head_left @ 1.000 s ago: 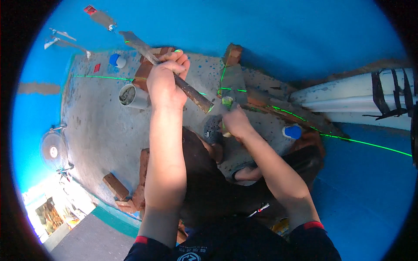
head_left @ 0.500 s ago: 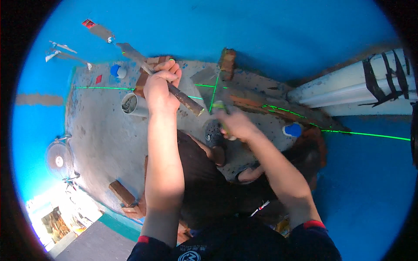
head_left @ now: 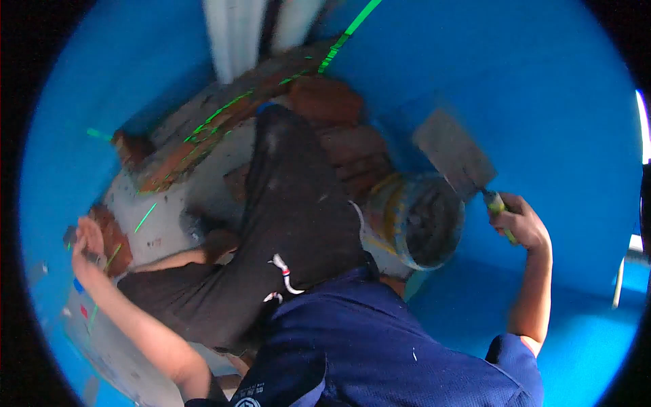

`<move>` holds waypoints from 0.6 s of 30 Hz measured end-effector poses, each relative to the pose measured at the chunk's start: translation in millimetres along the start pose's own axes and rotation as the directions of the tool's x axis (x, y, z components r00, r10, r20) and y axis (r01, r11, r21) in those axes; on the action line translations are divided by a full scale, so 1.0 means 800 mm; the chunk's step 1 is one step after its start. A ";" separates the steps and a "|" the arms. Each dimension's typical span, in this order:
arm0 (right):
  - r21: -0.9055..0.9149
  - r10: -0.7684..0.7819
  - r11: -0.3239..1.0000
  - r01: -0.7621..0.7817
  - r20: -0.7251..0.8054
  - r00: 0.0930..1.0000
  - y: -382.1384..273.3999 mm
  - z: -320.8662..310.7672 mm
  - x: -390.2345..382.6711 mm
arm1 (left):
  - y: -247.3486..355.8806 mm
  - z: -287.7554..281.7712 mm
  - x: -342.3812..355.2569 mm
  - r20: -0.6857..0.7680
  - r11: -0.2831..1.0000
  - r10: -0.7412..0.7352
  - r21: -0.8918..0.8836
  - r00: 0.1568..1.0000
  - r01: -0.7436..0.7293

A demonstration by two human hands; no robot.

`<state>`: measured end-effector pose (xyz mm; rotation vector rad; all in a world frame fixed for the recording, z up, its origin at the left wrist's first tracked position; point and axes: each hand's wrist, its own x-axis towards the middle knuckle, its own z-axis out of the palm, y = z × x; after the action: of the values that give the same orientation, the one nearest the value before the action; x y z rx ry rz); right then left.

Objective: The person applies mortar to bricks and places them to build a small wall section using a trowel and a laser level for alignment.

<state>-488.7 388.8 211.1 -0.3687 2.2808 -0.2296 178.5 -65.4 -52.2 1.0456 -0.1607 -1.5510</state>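
Head view: the trowel [head_left: 456,146] is grasped in the right hand [head_left: 523,225], its blade near the bucket [head_left: 386,209]; spilling could be caused if the rim is caught. Whether the blurred left hand [head_left: 88,254] is loaded cannot be told.

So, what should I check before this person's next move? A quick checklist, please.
1. Trowel held by its handle in the right hand: ok.
2. Bucket within the right hand's reach: ok, seemingly; the trowel shows right beside its opening.
3. Grey mix available in the bucket: ok.
4. Trowel clear of the bucket's rim: cannot tell; they overlap in this view.
5. Left hand holding its item securely: cannot tell; too blurred.
6. Green line visible on the blue wall: ok.
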 end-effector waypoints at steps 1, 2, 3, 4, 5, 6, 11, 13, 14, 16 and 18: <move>0.036 0.037 0.999 -0.037 -0.022 0.999 0.052 -0.010 -0.008 | -0.007 0.003 0.007 0.045 0.999 -0.054 0.009 0.998 0.054; -0.015 0.150 0.988 -0.153 -0.119 0.981 0.106 -0.011 -0.016 | -0.013 0.010 0.016 0.086 0.994 -0.107 0.019 0.991 0.106; -0.059 0.248 0.962 -0.265 -0.209 0.946 0.152 -0.002 -0.016 | -0.017 0.017 0.025 0.112 0.991 -0.131 0.042 0.985 0.127; -0.314 0.197 0.915 -0.255 -0.205 0.959 0.179 0.010 -0.010 | -0.026 0.020 0.036 0.089 0.987 -0.149 0.068 0.985 0.144; -0.550 0.147 0.805 -0.223 -0.180 0.973 0.202 0.030 0.002 | -0.032 0.020 0.048 0.064 0.984 -0.160 0.092 0.985 0.154; -0.616 0.137 0.747 -0.249 -0.224 0.965 0.223 0.057 0.013 | -0.034 0.013 0.062 0.079 0.982 -0.174 0.089 0.982 0.167; -0.881 0.079 0.469 -0.058 -0.023 0.997 0.268 0.169 0.056 | 0.008 -0.024 0.123 0.030 0.996 -0.082 0.037 0.996 0.081; -0.935 0.109 0.351 0.051 0.095 0.990 0.260 0.177 0.045 | 0.004 -0.033 0.115 -0.004 0.996 -0.087 -0.007 0.996 0.087; -0.921 0.119 0.373 0.108 0.163 0.979 0.249 0.171 0.038 | 0.008 -0.037 0.108 -0.026 0.995 -0.088 -0.053 0.996 0.086; -0.915 0.119 0.374 0.152 0.210 0.971 0.238 0.154 0.037 | 0.007 -0.047 0.099 -0.019 0.990 -0.110 -0.089 0.994 0.108; -0.872 0.118 0.477 0.114 0.192 0.974 0.246 0.143 0.037 | 0.000 -0.057 0.092 -0.016 0.984 -0.133 -0.123 0.991 0.130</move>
<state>-459.8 558.5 59.8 -0.8665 1.9749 1.0288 216.9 -107.8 -116.8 0.9945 0.0203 -1.6443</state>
